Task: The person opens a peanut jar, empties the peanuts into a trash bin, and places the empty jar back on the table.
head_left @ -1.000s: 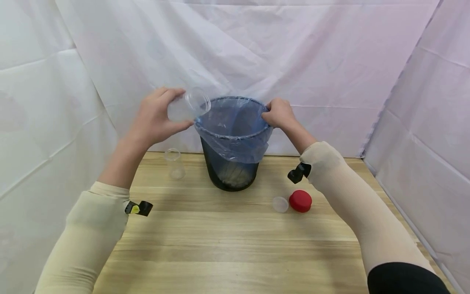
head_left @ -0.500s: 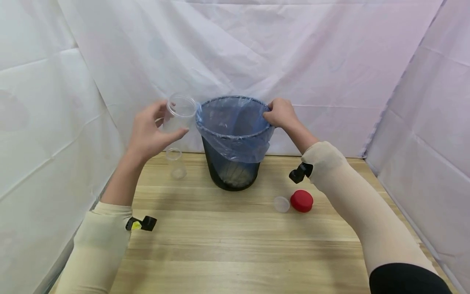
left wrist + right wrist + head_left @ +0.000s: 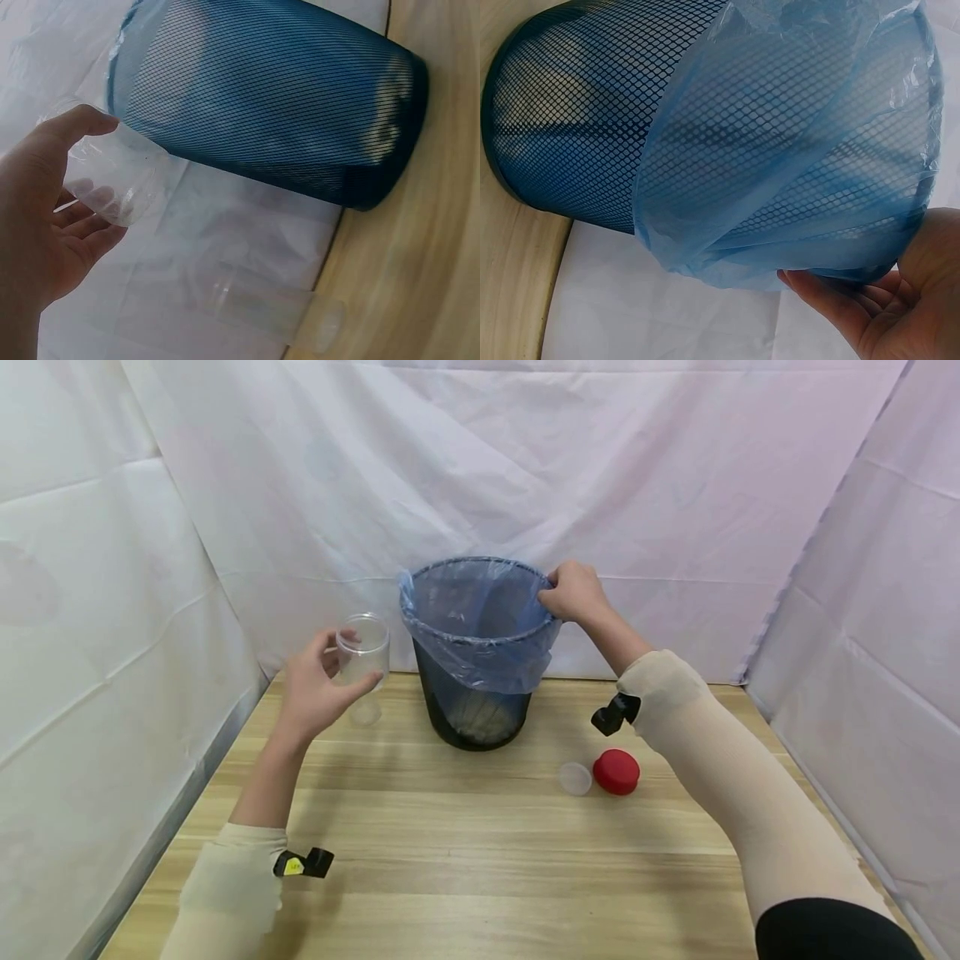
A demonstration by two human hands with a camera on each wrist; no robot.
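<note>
My left hand [image 3: 315,689] grips a clear plastic jar [image 3: 363,647] between thumb and fingers. It is lidless and nearly upright, left of the bin. In the left wrist view the jar [image 3: 124,172] looks see-through and appears to hold nothing. Behind and below it stands a narrower clear plastic container [image 3: 365,712], mostly covered in the head view. My right hand [image 3: 576,592] holds the right rim of the black mesh waste bin [image 3: 472,718]. A blue bin liner [image 3: 491,668] is folded over that rim, with my thumb against it in the right wrist view.
On the wooden table [image 3: 450,860], a red screw lid [image 3: 617,772] lies right of the bin, with a small translucent disc [image 3: 574,778] beside it. White cloth [image 3: 480,460] hangs close behind the bin and along both sides.
My left hand has drawn the jar away from the bin's opening, turned it from tilted to upright and lowered it towards the table. My right hand keeps its place on the rim.
</note>
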